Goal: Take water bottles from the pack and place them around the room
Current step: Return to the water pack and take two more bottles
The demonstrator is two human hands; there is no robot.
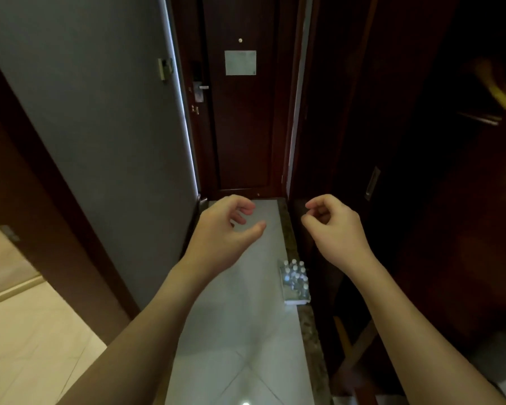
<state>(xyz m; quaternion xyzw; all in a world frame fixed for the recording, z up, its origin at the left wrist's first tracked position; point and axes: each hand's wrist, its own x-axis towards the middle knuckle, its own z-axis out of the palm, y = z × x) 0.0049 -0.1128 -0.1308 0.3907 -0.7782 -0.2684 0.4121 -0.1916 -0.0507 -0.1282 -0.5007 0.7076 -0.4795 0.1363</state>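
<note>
the pack of water bottles (pixel 295 283) sits on the pale tiled floor (pixel 240 331), on the right side of a narrow hallway, just beside the speckled stone border strip (pixel 289 244) that runs along the dark wooden wall on the right. it is wrapped in clear plastic, and the white caps of the bottles show in rows through the top. nothing touches it.

both hands are raised in the air above the floor, well apart from the pack and farther along the hall than it in the view. the left hand (pixel 225 229) has its fingers loosely curled and the thumb held out to the right; it holds nothing. the right hand (pixel 335 226) is also empty, with its fingers bent loosely inward toward the palm and a gap left between fingertips and thumb. both bare forearms reach in from the near edge of the view.

at the far end of the hall stands a dark wooden door (pixel 243 127) with a metal lever handle (pixel 200 90) on its left side, a pale rectangular notice (pixel 240 62) at its middle and a small peephole above that. a grey wall (pixel 100 127) runs along the left, with a small switch plate (pixel 164 68) near its far edge. on the near left, a dark door frame borders a room with beige floor tiles (pixel 35 331). the right side is dark wood panelling with a recessed metal pull (pixel 373 182).
</note>
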